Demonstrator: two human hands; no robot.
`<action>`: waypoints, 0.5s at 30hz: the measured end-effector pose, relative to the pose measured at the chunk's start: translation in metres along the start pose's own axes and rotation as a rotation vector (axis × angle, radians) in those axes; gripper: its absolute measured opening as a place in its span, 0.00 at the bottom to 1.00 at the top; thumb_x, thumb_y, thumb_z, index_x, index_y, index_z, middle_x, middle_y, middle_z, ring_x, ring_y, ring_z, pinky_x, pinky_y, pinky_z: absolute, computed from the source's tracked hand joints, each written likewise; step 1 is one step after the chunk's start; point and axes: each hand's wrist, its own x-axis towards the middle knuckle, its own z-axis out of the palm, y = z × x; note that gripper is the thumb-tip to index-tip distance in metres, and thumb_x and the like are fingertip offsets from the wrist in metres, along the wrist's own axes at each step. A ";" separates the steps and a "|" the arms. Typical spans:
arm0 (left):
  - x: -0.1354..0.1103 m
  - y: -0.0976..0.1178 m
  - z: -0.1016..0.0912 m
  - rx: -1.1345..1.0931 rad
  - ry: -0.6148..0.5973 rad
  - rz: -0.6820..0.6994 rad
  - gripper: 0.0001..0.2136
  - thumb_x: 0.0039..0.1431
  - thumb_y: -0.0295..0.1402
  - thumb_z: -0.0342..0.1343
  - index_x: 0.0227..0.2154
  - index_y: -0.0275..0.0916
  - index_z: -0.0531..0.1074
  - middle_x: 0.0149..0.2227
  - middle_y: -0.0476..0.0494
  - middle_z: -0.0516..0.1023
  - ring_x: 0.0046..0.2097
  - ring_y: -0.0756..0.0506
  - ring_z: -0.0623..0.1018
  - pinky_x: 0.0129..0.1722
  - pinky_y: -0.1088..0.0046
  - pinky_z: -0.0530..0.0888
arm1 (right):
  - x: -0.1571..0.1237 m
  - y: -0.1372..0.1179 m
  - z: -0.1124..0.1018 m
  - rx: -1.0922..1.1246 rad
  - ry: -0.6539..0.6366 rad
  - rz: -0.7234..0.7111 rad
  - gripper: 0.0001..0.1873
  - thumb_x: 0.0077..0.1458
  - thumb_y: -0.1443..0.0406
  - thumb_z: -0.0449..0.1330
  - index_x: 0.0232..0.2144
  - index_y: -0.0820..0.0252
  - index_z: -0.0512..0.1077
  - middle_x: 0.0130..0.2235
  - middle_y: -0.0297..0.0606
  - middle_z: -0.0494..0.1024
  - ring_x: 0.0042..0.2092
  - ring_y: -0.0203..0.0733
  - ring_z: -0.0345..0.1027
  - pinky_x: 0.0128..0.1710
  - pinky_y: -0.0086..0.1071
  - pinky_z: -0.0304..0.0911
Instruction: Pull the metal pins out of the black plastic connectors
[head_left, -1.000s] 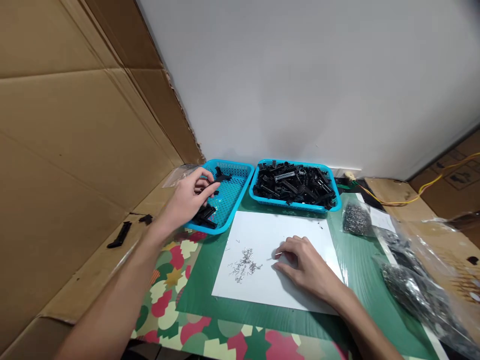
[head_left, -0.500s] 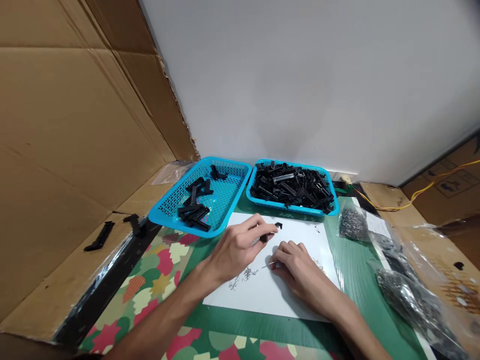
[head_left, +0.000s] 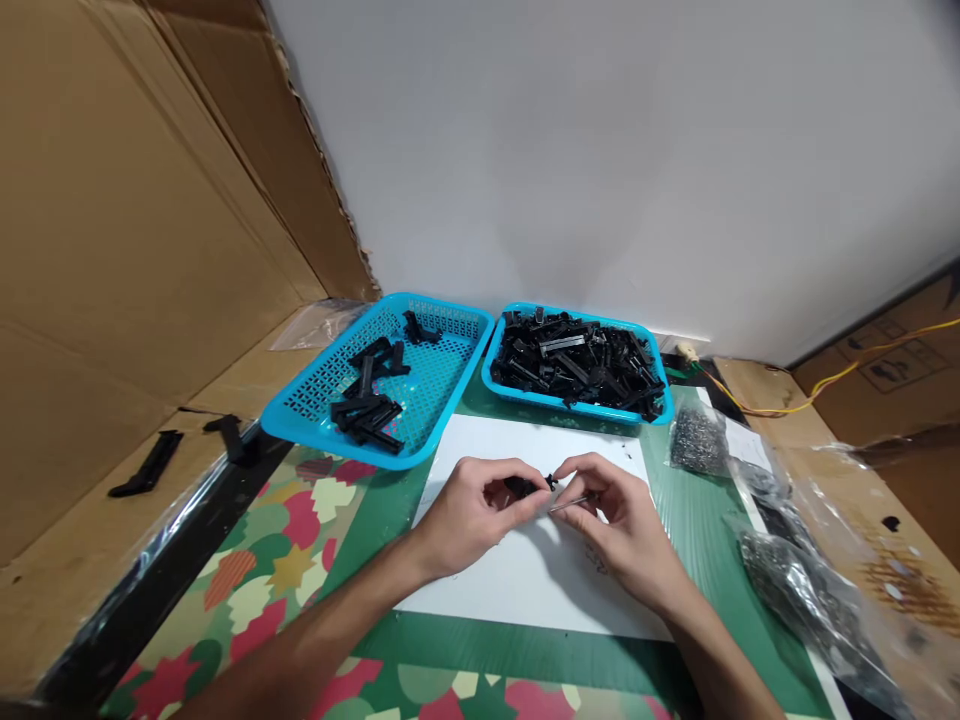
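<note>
Having moved closer together since half a second earlier, my left hand (head_left: 484, 512) and right hand (head_left: 621, 515) almost met above the middle of the white sheet (head_left: 510, 592). Left fingers clamped a small black part (head_left: 519, 487); right fingers pinched a thin metal rod (head_left: 573, 503). Past the sheet's far edge sat a blue basket (head_left: 555, 401) heaped with black pieces (head_left: 577, 365).

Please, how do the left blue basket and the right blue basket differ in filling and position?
Filling: the left basket holds a few black parts, with much of its bottom showing; the right basket is heaped with such parts, hiding its bottom.
Position: the left basket reaches farther out from the wall than the right basket.
Shared: both are blue.
</note>
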 end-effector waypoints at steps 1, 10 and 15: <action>-0.001 0.000 0.002 -0.024 -0.021 -0.017 0.12 0.67 0.40 0.62 0.38 0.36 0.83 0.34 0.45 0.83 0.31 0.50 0.72 0.30 0.74 0.64 | 0.000 0.001 0.000 0.024 0.026 0.009 0.11 0.62 0.64 0.68 0.47 0.54 0.74 0.33 0.33 0.81 0.37 0.42 0.74 0.37 0.33 0.63; -0.002 0.001 0.002 -0.096 -0.142 -0.078 0.13 0.70 0.42 0.58 0.40 0.36 0.78 0.35 0.49 0.75 0.33 0.52 0.67 0.32 0.75 0.64 | 0.000 0.000 0.002 0.065 0.113 0.027 0.12 0.57 0.63 0.71 0.42 0.55 0.76 0.31 0.35 0.83 0.33 0.41 0.76 0.32 0.30 0.64; -0.001 0.003 0.003 -0.137 -0.116 -0.105 0.14 0.70 0.44 0.58 0.40 0.37 0.77 0.34 0.50 0.73 0.29 0.53 0.66 0.28 0.76 0.63 | 0.000 -0.002 0.002 -0.002 0.134 -0.022 0.05 0.61 0.62 0.68 0.35 0.56 0.81 0.34 0.37 0.83 0.37 0.41 0.77 0.36 0.31 0.70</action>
